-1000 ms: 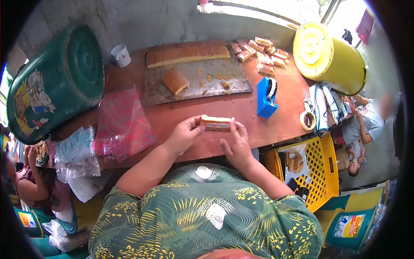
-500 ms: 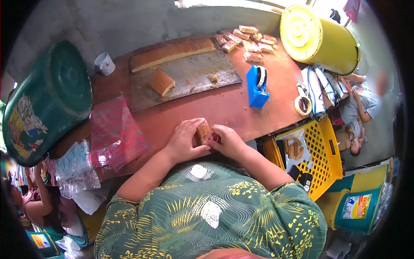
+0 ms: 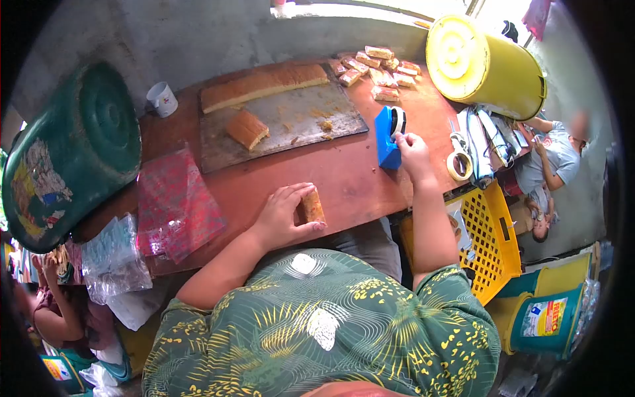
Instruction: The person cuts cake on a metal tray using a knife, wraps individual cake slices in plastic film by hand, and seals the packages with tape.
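Observation:
My left hand [image 3: 276,217] is closed round a wrapped slice of sponge cake [image 3: 313,206], holding it on the table close to my body. My right hand [image 3: 417,159] reaches to the blue tape dispenser [image 3: 386,147], its fingers pinched at the front beside the tape roll [image 3: 397,122]; the tape end itself is too small to see. Beyond my hands, a long sponge cake [image 3: 264,86] and a shorter cut block of cake [image 3: 247,128] lie on a dark metal tray [image 3: 297,126]. Several wrapped slices [image 3: 385,78] are piled at the back of the table.
A red plastic sheet [image 3: 177,205] and clear bags [image 3: 116,255] lie at the left, with a white mug [image 3: 162,99] behind. Scissors and a masking tape roll [image 3: 459,166] lie right, above a yellow crate [image 3: 496,238]. Large green [image 3: 99,132] and yellow [image 3: 509,73] containers flank the table; other people sit nearby.
My right hand has left the wrapped slice and moved right and away from me to the tape dispenser. My left hand stays on the slice, in nearly the same place.

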The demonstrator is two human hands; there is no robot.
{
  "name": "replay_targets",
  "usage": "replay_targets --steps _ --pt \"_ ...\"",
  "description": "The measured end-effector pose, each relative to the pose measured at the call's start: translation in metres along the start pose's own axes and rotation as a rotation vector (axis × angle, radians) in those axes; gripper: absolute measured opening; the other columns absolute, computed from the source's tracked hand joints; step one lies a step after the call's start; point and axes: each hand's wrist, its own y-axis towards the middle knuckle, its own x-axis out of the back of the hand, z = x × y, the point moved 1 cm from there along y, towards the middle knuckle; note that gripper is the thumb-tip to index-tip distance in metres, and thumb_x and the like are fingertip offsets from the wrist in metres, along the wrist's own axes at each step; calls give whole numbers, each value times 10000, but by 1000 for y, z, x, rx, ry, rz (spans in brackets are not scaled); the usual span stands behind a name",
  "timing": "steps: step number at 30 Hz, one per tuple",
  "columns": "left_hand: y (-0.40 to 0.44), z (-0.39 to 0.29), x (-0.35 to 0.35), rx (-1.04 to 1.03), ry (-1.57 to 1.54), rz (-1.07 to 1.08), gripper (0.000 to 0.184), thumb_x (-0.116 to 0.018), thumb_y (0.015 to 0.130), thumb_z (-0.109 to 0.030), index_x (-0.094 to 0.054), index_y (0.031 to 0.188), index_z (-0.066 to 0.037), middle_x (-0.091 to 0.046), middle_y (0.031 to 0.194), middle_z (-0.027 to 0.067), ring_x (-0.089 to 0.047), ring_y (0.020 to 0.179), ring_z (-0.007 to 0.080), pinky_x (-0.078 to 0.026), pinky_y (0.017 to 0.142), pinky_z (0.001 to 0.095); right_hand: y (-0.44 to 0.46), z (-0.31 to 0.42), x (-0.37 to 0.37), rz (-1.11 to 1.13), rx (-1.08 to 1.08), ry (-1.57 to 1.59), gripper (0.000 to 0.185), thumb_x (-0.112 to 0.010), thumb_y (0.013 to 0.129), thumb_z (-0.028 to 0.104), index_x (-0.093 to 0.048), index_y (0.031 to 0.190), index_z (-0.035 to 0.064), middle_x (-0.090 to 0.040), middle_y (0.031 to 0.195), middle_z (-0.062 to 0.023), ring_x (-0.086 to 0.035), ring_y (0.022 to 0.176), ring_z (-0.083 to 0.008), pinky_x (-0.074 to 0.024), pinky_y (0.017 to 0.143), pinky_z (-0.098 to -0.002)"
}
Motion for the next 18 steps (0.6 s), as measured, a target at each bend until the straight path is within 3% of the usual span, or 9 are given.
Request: replay_targets --steps 1,2,5,10,13,14,16,17,18 --pt "-1 1 1 9 -5 2 838 -804 823 -542 -545 1466 -70 -543 1520 116 -484 1405 316 -352 1179 477 -15 15 -5 -109 130 -85 351 -710 996 325 -731 896 -11 -684 908 -150 -647 908 -296 -483 878 -388" --pt "-2 2 1 1 -17 -8 834 -802 826 -542 -547 1464 -69 -542 1522 117 -484 1404 317 -354 1179 477 -30 29 -5 -221 408 -270 326 -727 972 302 -698 823 13 -656 898 -152 -605 903 -334 -472 858 -443" --pt "-4 6 -1 -10 -37 -14 826 -811 825 -515 -550 1462 -58 -542 1522 136 -489 1405 331 -361 1183 473 -56 19 -2 -235 490 -422 303 -735 950 289 -698 815 20 -643 909 -165 -583 911 -368 -466 853 -475" --pt "-1 7 -2 3 -35 7 814 -839 816 -447 -552 1462 -44 -547 1512 171 -499 1403 355 -367 1194 468 -64 -30 4 -212 338 -485 302 -734 947 275 -691 780 28 -643 861 -159 -605 849 -363 -490 807 -469" --pt "-2 4 0 9 -30 2 803 -839 819 -441 -557 1459 -46 -548 1512 168 -500 1402 352 -367 1193 468 -102 16 -30 74 328 -67 243 -742 938 233 -754 815 23 -660 870 -131 -641 852 -297 -518 803 -414" --pt "-2 5 -1 10 -31 -3 790 -835 823 -430 -559 1458 -50 -550 1511 164 -500 1402 350 -368 1192 467 -123 36 -41 264 300 -61 186 -758 924 212 -786 878 34 -679 895 -120 -643 888 -276 -525 836 -400" --pt "-2 6 -2 11 -30 -11 764 -827 831 -409 -563 1456 -57 -554 1510 156 -501 1401 346 -371 1189 465 -164 72 -59 594 492 35 76 -812 864 140 -801 896 71 -696 959 -98 -644 964 -281 -535 867 -404" --pt "-2 7 -2 10 -42 -11 738 -807 839 -389 -564 1454 -62 -556 1512 135 -502 1398 336 -368 1186 465 -182 91 -62 712 446 155 69 -842 829 116 -793 868 88 -697 960 -92 -650 979 -268 -538 882 -412" --pt "-2 7 -2 9 -52 -13 712 -788 847 -369 -565 1452 -67 -558 1514 115 -502 1394 325 -365 1183 466 -186 90 -69 699 513 146 74 -850 821 107 -790 862 91 -694 960 -96 -656 975 -269 -547 865 -409"
